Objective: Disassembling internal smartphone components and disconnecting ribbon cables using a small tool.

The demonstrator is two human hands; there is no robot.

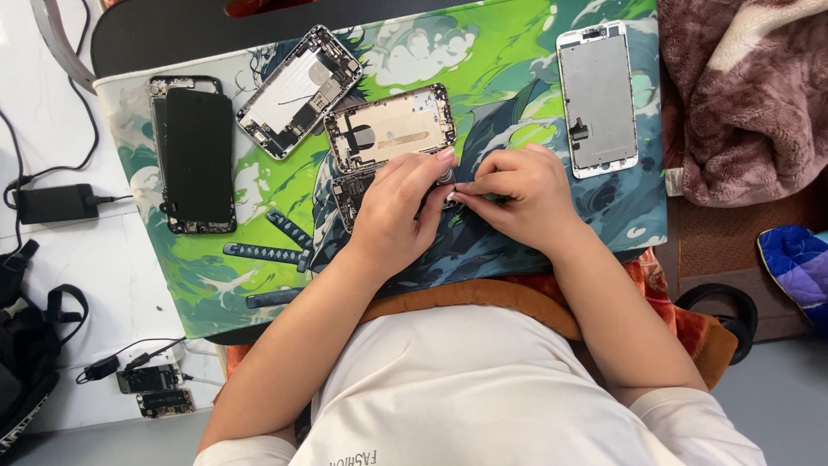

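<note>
Pretty cramped view here, but both hands are bunched together at the middle of the frame, right over the green mat [259, 259]. The left hand [392, 216] is curled, fingertips pressed down on a small part [448, 177] that's mostly hidden, and the right hand [526, 198] is pinched narrow on the same part from the other side, so both count as closed on it. What exactly the part is can't be told, too much is covered by fingers. It sits just below an opened phone shell [391, 127], with a dark board [352, 194] peeking out at the left hand's edge. Judging by the size, the part would be featherlight, stiff but fragile, and a bit slippery, so it's best gripped by the edges with fingertips only, nothing squeezed flat or bent. Elsewhere on the mat: a second shell [299, 91] tilted in the upper middle, a dark phone [197, 155] lying in the upper left, and a screen panel [597, 99] face down in the upper right, well apart from the hands. A charger brick [56, 204] is seen at the left edge on the white surface [129, 285], two small boards [155, 388] in the lower left, and a pinkish blanket [750, 95] in the upper right corner.
</note>
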